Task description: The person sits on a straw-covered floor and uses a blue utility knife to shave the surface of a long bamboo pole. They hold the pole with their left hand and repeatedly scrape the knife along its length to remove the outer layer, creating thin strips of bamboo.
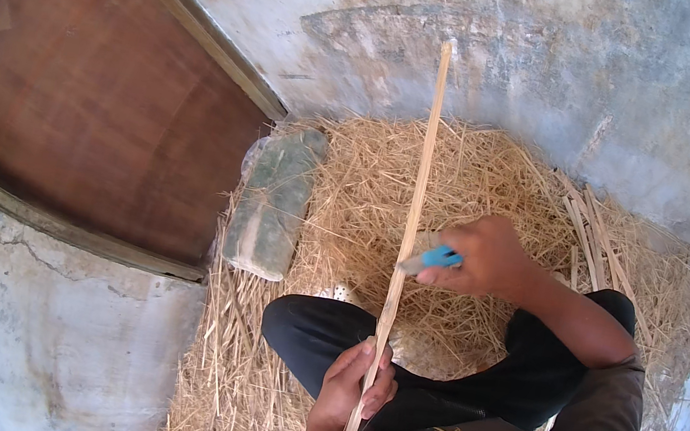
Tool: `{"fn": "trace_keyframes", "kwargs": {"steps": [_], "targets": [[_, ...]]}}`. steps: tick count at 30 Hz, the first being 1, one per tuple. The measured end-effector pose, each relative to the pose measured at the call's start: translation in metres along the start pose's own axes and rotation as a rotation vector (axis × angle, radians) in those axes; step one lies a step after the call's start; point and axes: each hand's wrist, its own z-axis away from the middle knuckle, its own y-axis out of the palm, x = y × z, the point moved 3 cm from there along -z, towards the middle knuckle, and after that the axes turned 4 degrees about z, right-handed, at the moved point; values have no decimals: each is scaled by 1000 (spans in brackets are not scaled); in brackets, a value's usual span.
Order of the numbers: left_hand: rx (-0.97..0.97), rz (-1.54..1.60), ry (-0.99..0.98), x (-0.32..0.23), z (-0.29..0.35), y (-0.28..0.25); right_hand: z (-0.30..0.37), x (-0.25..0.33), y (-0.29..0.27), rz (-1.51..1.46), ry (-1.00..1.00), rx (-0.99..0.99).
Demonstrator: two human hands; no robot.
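Note:
A long, pale wooden strip (424, 165) runs from beside my body away toward the far wall. My left hand (353, 379) is closed around its near part, above my crossed legs. In my right hand (485, 257) is a utility knife with a blue handle (441, 257), gripped in closed fingers. The knife's blade lies against the right side of the strip or very near it; slight blur hides the exact contact. The near end of the strip passes down in front of my dark shirt.
Loose straw-like shavings (357, 199) cover the floor. A greenish, block-shaped bundle (275, 203) lies at left, beside a brown panel (108, 91) in a wooden frame. Several split strips (592, 227) rest at right. The weathered wall (575, 62) rises behind.

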Motion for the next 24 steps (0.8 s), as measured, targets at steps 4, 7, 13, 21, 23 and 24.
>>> {"fn": "trace_keyframes", "kwargs": {"steps": [4, 7, 13, 21, 23, 24], "targets": [[-1, 55, -60, 3, 2, 4, 0, 6, 6, 50, -44, -19], [4, 59, -75, 8, 8, 2, -10, -1, -1, 163, 42, 46], [-45, -67, -69, 5, 14, 5, 0, -2, 11, 122, -19, 60], [2, -196, -144, 18, 18, 5, -15, -88, -6, 300, 277, -149], [43, -195, -164, 21, 20, 6, -16, -108, -16, 352, 255, -144], [59, -200, -166, 22, 22, 6, -17, -118, -20, 377, 243, -136]]}}
